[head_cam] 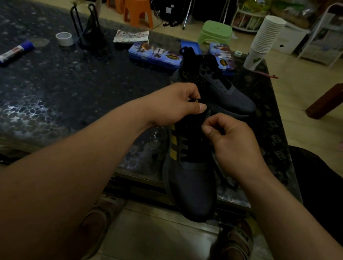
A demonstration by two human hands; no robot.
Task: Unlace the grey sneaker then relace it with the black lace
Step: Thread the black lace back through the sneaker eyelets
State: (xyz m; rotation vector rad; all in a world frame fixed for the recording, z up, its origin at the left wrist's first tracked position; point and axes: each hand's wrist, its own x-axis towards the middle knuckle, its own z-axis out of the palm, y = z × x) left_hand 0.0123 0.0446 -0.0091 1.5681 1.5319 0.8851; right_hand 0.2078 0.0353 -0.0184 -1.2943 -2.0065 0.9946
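— Where is the grey sneaker [191,179] set?
— At the counter [67,83] edge, beneath both hands. The black lace [195,101] is pinched by the left hand [177,103]. The right hand [229,143] is curled, its hold unseen.
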